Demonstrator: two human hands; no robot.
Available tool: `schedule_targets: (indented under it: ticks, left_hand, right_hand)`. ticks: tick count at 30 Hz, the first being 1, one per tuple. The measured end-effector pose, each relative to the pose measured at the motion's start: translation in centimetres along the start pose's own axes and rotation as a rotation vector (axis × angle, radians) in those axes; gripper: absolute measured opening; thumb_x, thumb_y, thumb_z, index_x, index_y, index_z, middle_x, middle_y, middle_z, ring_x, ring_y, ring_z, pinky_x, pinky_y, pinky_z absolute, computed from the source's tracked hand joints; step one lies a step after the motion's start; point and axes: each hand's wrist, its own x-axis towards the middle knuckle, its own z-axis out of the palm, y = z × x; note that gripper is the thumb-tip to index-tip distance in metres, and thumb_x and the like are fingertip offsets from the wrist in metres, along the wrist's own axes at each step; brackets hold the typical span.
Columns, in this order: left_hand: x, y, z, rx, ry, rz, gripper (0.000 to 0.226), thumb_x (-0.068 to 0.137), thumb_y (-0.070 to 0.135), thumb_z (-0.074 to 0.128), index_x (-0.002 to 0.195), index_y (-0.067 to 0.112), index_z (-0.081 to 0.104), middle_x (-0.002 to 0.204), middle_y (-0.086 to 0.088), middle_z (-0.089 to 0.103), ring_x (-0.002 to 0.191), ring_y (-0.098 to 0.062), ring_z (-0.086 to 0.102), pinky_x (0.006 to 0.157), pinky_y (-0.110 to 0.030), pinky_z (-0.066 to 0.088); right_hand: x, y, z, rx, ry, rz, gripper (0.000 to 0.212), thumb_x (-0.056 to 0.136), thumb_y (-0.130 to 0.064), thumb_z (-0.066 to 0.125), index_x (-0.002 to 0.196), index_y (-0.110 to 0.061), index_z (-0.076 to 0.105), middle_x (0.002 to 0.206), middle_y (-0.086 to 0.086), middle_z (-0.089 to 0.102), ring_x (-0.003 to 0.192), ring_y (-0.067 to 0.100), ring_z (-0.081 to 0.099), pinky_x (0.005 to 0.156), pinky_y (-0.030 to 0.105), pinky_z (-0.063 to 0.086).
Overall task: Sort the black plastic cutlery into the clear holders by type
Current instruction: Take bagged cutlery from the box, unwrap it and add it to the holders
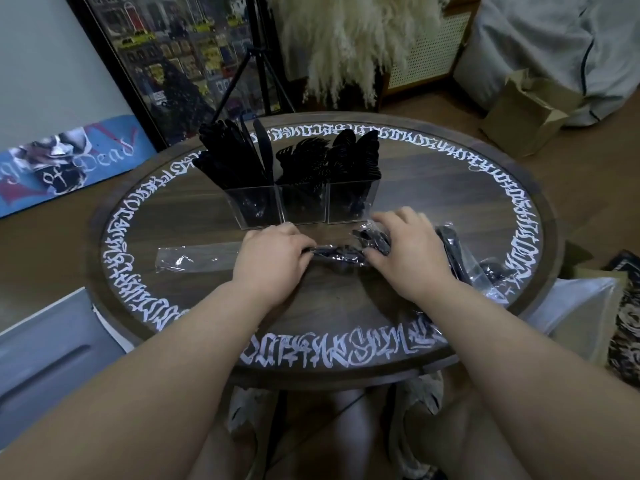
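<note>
Black plastic cutlery stands sorted in three clear holders set side by side at the far middle of a round wooden table (pixel 433 188) ringed with white lettering: knives (pixel 235 154) in the left holder (pixel 254 209), forks (pixel 303 161) in the middle holder (pixel 303 206), and spoons (pixel 356 150) in the right holder (pixel 349 204). Just in front of the holders, both hands meet over a crinkled clear wrapper (pixel 337 254) with dark cutlery inside. The left hand (pixel 273 259) has its fingers curled down, gripping the wrapper's left end. The right hand (pixel 407 247) grips the right end, thumb and fingers bent around the plastic. To the left of the hands a flat clear sleeve (pixel 197 258) lies on the table. To the right, beside the right wrist, lies a heap of wrapped black cutlery (pixel 464 261). Behind the table are a framed picture (pixel 180 53), a tripod (pixel 256 64) and a pale feathery plume (pixel 346 39). A cardboard box (pixel 523 116) sits on the floor at the right.
</note>
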Motion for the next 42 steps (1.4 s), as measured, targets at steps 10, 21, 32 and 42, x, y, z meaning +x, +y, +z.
schedule_targets:
  ticks: [10,21,32,42]
  left_hand:
    - [-1.7,-0.7,-3.7,-0.489,-0.072,-0.290,0.009,0.092,0.023,0.059,0.093,0.020,0.067,0.088,0.000,0.069,0.086,-0.019,0.062,0.076,-0.026,0.045]
    - [-4.9,0.1,-5.2,-1.371,0.000,-0.622,0.015,0.094,0.006,0.056,0.082,0.015,0.054,0.095,-0.012,0.064,0.087,-0.022,0.063,0.084,-0.037,0.054]
    - [-5.9,-2.2,-3.8,-0.402,0.051,-0.443,0.024,0.089,0.040,0.062,0.080,0.018,0.067,0.074,0.007,0.068,0.075,-0.013,0.064,0.074,-0.030,0.052]
    - [-5.1,-1.7,-0.2,-0.046,-0.231,0.025,0.031,0.093,0.039,0.055,0.122,0.032,0.063,0.122,0.009,0.063,0.110,-0.015,0.056,0.092,-0.034,0.047]
  right_hand:
    - [-0.5,-3.1,-0.8,0.525,0.131,0.079,0.008,0.089,-0.016,0.059,0.093,-0.022,0.058,0.077,-0.015,0.059,0.070,0.000,0.055,0.072,0.022,0.045]
    - [-1.4,-6.6,0.7,0.711,-0.315,-0.006,0.012,0.083,-0.015,0.072,0.088,-0.024,0.068,0.080,-0.003,0.071,0.081,0.014,0.067,0.087,0.034,0.053]
    - [-1.4,-5.6,1.0,0.112,-0.146,-0.168,0.012,0.090,-0.016,0.056,0.090,-0.022,0.066,0.089,-0.004,0.067,0.087,0.017,0.060,0.079,0.032,0.051]
    - [-3.4,-4.7,2.4,-0.071,-0.252,-0.391,0.015,0.092,-0.021,0.054,0.102,-0.014,0.064,0.103,0.003,0.058,0.095,0.026,0.057,0.082,0.038,0.048]
